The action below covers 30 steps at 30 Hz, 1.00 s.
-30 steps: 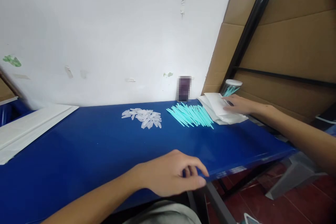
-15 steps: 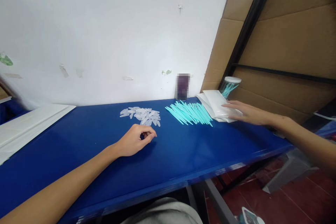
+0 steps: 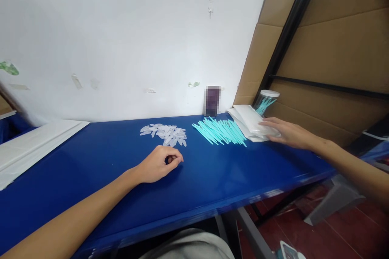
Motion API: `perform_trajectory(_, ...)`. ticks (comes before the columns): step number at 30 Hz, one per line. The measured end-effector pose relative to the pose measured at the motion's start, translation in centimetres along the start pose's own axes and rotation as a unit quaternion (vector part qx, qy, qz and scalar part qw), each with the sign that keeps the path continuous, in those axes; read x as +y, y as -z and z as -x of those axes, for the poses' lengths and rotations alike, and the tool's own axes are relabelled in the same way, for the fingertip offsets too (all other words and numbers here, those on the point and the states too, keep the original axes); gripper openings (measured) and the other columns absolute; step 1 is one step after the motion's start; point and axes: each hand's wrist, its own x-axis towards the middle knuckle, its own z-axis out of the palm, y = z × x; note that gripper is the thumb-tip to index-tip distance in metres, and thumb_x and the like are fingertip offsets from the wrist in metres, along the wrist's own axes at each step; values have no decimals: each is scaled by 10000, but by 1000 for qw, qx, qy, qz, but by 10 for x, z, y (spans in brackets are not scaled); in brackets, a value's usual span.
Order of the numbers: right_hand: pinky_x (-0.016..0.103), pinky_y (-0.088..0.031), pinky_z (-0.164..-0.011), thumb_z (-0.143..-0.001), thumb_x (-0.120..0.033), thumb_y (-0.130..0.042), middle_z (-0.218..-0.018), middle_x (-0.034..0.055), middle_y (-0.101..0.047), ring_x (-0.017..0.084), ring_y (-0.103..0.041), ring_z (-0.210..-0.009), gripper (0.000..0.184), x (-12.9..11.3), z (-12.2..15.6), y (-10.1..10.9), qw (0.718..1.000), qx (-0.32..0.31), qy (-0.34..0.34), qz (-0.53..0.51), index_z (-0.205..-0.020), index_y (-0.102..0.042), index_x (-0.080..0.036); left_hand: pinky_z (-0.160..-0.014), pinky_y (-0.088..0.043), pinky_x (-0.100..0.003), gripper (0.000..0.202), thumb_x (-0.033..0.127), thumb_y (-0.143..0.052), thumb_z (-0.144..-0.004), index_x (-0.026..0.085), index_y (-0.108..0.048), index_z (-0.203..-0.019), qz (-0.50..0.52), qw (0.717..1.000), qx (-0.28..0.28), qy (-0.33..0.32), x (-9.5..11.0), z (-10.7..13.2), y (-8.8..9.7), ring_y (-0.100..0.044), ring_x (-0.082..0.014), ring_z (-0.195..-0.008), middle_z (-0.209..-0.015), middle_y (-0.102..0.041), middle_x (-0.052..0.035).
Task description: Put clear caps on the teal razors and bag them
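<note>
My left hand [image 3: 159, 164] rests on the blue table, its fingers curled and thumb against the index finger; I see nothing in it. Just beyond it lies a loose heap of small translucent white plastic caps or sleeves [image 3: 170, 132]. To their right is a pile of thin turquoise sticks [image 3: 220, 131], pointed at the ends. On the right, my right hand [image 3: 284, 131] grips the near right edge of a stack of white plastic bags [image 3: 247, 119], fingers on top and thumb low at the side. The bags lie flat beside the turquoise pile.
A clear jar with a white lid [image 3: 267, 101] holding turquoise sticks stands behind the bags. A blurred dark upright object [image 3: 212, 101] leans at the wall. White sheeting [image 3: 39, 141] lies at the left. Cardboard [image 3: 334, 44] and a black metal post [image 3: 285, 28] rise at the right.
My right hand has stayed at the bags, its fingers drawn slightly closer around their edge. My left hand is nearly still. The view has shifted a little.
</note>
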Motion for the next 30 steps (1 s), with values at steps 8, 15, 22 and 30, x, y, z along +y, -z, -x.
perform_trajectory(8,483,-485,-1046,-909,-426,-480,-1545,127,-468,359,-518,-1353,552,3,-10,-4,1000,-27,15,-4,-1445,-509,-301,-626,-423,-222,285,316,-500,-962,166,-734,-899,-4,1000,-1,-12,0,1,-1,-558,-115,-649,-754,-679,-24)
perform_trajectory(15,489,-427,-1110,-903,-498,-507,-1559,136,-459,358,-474,-1395,606,-1,-11,5,998,-57,7,-13,-1469,-490,-281,-634,-424,-218,269,299,-508,-957,164,-730,-889,-8,1000,-6,-10,1,2,0,-562,-115,-663,-770,-682,-24)
perform_trajectory(22,497,-530,-948,-959,-532,-406,-1427,151,-582,377,-625,-1193,504,-17,-17,-2,997,28,18,66,-1331,-612,-261,-626,-421,-228,279,304,-504,-958,163,-733,-883,-6,1000,-2,-15,0,2,-2,-546,-119,-648,-754,-682,-27)
perform_trajectory(30,588,-463,-1028,-902,-403,-446,-1388,151,-627,405,-600,-1236,468,-24,-35,-27,998,52,24,38,-1272,-671,-227,-648,-424,-231,266,271,-502,-957,165,-736,-889,-16,1000,-5,-18,1,2,-4,-561,-120,-661,-781,-698,-26)
